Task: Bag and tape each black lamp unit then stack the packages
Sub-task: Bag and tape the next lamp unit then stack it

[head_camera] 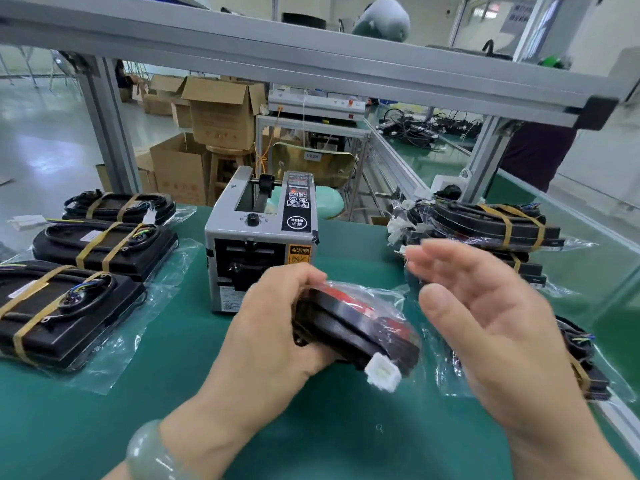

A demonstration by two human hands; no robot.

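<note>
Black lamp unit (356,327) gripped by left hand (273,327) fingers; right hand (485,317) spread.

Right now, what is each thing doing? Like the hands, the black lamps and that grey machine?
Left hand: closed around the bagged lamp, holding it above the table.
Right hand: open, blurred, holding nothing.
Bagged lamp: inside a clear bag, white plug poking out.
Three lamps on the left: lying flat on bags, side by side.
Stack on the right: bagged, piled up.
Tape machine: upright on the table.
</note>
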